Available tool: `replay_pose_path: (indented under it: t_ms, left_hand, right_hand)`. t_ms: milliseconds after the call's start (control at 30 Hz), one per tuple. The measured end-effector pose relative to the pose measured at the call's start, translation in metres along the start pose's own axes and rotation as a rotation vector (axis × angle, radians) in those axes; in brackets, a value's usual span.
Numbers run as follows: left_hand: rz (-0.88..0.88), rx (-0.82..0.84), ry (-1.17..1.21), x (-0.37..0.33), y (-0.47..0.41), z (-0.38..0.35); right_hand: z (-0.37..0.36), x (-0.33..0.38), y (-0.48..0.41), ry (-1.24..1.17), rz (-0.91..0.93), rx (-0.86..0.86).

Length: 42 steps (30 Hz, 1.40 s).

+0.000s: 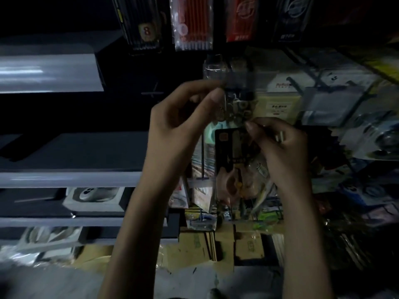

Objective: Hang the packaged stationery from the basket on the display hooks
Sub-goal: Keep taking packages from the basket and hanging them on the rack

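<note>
Packaged stationery, a small clear packet (236, 98) with dark contents too blurred to name, is held up in front of the display rack. It sits below a row of hanging packs: black pencils (140, 24), red refills (192, 22), a red pack (241, 18) and a dark pack (289, 18). The left hand (172, 126) is raised, thumb and forefinger pinching the clear packet's left edge near its top. The right hand (278, 147), fingers curled, pinches its lower right corner. Just below shows a black scissors card (226, 160). Grey shelves (64, 178) run along the left, one carrying a white box (95, 198). Cardboard boxes (248, 244) stand lower down. The room is dim.
</note>
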<state>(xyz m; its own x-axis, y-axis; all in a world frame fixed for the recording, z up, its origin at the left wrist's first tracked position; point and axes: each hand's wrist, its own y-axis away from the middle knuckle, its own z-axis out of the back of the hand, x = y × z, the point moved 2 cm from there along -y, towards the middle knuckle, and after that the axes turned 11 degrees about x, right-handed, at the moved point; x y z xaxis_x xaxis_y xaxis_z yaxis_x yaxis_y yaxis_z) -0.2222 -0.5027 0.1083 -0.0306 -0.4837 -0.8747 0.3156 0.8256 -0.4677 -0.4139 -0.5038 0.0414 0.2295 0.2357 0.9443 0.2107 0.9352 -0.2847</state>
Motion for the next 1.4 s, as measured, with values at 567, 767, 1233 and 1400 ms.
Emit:
replay_pose_path:
  t_ms: [567, 767, 1233, 1400]
  left_hand:
    - [-0.038, 0.126, -0.187, 0.002, -0.006, 0.012]
    - [-0.042, 0.124, -0.139, 0.008, -0.007, 0.012]
    - [-0.054, 0.106, -0.123, 0.008, -0.007, 0.009]
    - [-0.058, 0.101, -0.123, 0.009, -0.006, 0.009]
  right_hand:
    - [-0.019, 0.025, -0.011, 0.007, 0.080, -0.035]
    - [-0.023, 0.024, -0.020, -0.029, 0.095, -0.067]
    - [-0.024, 0.028, -0.027, -0.081, 0.129, -0.122]
    - [-0.028, 0.027, -0.026, -0.048, 0.159, -0.147]
